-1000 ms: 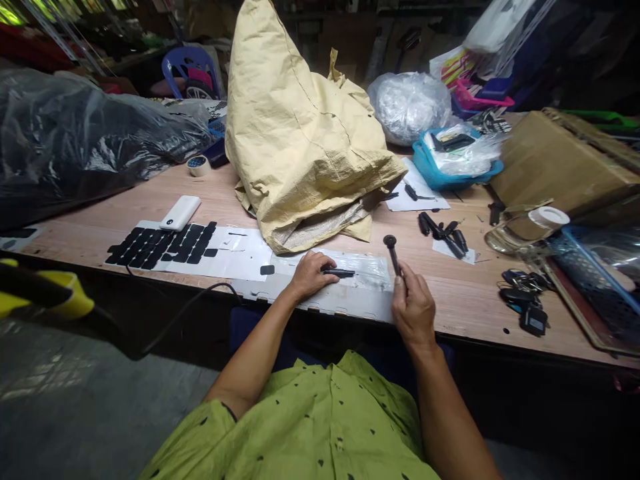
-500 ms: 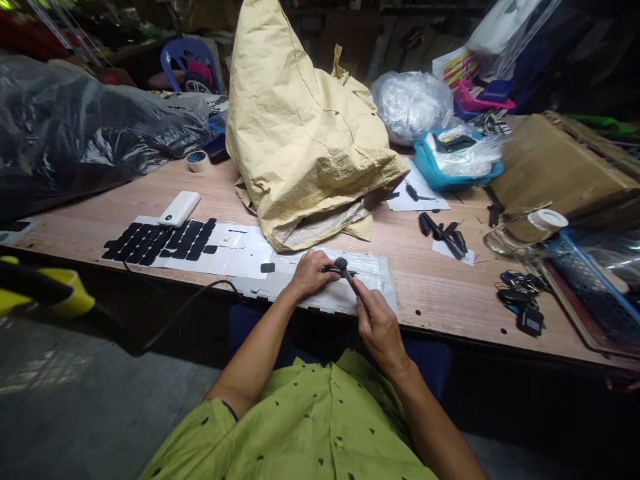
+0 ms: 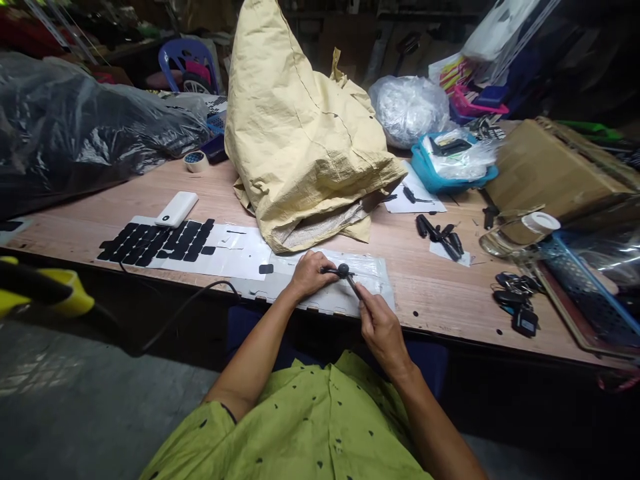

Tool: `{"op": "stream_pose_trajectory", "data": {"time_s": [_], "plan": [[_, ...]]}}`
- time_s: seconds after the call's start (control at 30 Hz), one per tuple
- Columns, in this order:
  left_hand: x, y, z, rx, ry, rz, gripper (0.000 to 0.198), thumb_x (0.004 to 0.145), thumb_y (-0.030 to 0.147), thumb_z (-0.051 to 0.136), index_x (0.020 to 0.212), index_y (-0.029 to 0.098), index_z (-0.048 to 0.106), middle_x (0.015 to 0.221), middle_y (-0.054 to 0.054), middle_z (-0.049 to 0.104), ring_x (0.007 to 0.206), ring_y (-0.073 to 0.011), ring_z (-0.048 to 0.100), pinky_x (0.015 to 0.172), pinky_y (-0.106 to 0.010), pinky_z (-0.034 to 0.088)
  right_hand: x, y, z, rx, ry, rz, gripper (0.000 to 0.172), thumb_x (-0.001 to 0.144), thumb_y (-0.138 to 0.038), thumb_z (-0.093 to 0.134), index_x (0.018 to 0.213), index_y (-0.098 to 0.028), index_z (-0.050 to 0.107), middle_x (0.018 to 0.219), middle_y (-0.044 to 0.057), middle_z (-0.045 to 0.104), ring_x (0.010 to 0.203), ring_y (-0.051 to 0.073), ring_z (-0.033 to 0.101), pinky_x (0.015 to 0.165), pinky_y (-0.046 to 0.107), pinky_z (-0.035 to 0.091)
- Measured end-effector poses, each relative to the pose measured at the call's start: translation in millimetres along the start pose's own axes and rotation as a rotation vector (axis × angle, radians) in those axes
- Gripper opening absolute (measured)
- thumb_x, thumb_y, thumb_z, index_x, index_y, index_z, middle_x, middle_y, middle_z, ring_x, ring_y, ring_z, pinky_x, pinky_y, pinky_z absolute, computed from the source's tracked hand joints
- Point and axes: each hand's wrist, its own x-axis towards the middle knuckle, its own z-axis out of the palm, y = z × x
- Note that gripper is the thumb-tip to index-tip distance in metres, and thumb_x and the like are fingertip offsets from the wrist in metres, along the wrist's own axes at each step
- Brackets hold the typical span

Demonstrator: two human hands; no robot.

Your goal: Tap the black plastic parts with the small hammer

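My left hand [image 3: 311, 275] is closed, its fingertips pinching a thin dark strip [image 3: 328, 270] above a plastic-covered white sheet [image 3: 377, 270] at the table's front edge. Wrapped around a dark handle [image 3: 353, 285], my right hand [image 3: 383, 327] grips a stick-like tool with a round black head [image 3: 343, 269]. That head rests against or just over the strip, beside my left fingertips; which of the two I cannot tell. Left of my hands, a single black rounded patch [image 3: 266, 269] lies on white paper, with rows of joined black patches [image 3: 135, 243] farther left.
A large tan sack [image 3: 310, 147] stands just behind my hands. To the right lie black handle-like parts [image 3: 440, 235], black key-fob-like pieces [image 3: 523, 320], a lidded jar [image 3: 520, 233] and a cardboard box [image 3: 560, 167]. A white power bank [image 3: 177, 209] and tape roll [image 3: 195, 161] sit left.
The round head of the tool has shifted slightly right and down along the strip, with my right hand. My left hand keeps its pinch. The whole view has moved slightly.
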Motion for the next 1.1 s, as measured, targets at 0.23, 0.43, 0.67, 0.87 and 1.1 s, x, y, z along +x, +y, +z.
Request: {"op": "stream_pose_trajectory", "data": {"time_s": [0.23, 0.43, 0.67, 0.87, 1.1], "plan": [[-1.3, 2.8, -3.8, 0.003, -0.008, 0.007, 0.014, 0.079, 0.031, 0.08, 0.092, 0.026, 0.079, 0.086, -0.003, 0.064, 0.095, -0.0235, 0.056, 0.09, -0.037, 0.047, 36.6, 26.6, -11.6, -0.177, 0.109, 0.043, 0.042, 0.1, -0.027, 0.039, 0.133, -0.026, 0.065, 0.103, 0.008, 0.069, 0.094, 0.022, 0.064, 0.08, 0.033, 0.052], [-2.2, 2.0, -5.2, 0.02, -0.022, 0.024, 0.011, 0.082, 0.03, 0.077, 0.092, 0.026, 0.077, 0.087, -0.002, 0.064, 0.094, -0.0232, 0.056, 0.089, -0.037, 0.047, 76.8, 68.0, -12.7, -0.537, 0.108, 0.119, 0.035, 0.095, -0.021, 0.049, 0.122, -0.022, 0.071, 0.085, 0.008, 0.058, 0.077, 0.02, 0.047, 0.064, 0.03, 0.032], [-13.4, 3.7, -8.0, 0.013, 0.045, 0.172, 0.014, 0.09, 0.032, 0.066, 0.097, 0.022, 0.07, 0.095, -0.006, 0.068, 0.093, -0.0234, 0.059, 0.088, -0.039, 0.047, 78.2, 76.5, -1.6, -0.649, 0.167, 0.094, 0.033, 0.093, -0.021, 0.051, 0.119, -0.024, 0.072, 0.083, 0.007, 0.052, 0.078, 0.02, 0.039, 0.064, 0.031, 0.024], [-92.2, 24.8, 24.8, -0.079, -0.256, 0.499, 0.027, 0.098, 0.039, 0.049, 0.108, 0.022, 0.068, 0.095, -0.01, 0.073, 0.089, -0.0223, 0.067, 0.084, -0.036, 0.049, 77.7, 75.2, -0.8, -0.656, 0.156, 0.121, 0.034, 0.094, -0.02, 0.049, 0.12, -0.024, 0.071, 0.085, 0.007, 0.053, 0.079, 0.021, 0.041, 0.064, 0.031, 0.024], [-114.7, -1.2, 72.4, 0.087, -0.587, -0.143, 0.031, 0.091, 0.029, 0.057, 0.121, 0.027, 0.067, 0.111, -0.008, 0.074, 0.103, -0.0246, 0.07, 0.084, -0.031, 0.054, 78.2, 73.2, -0.9, -0.629, 0.133, 0.136, 0.034, 0.094, -0.021, 0.05, 0.122, -0.023, 0.07, 0.087, 0.008, 0.053, 0.081, 0.022, 0.041, 0.065, 0.032, 0.025]]}}
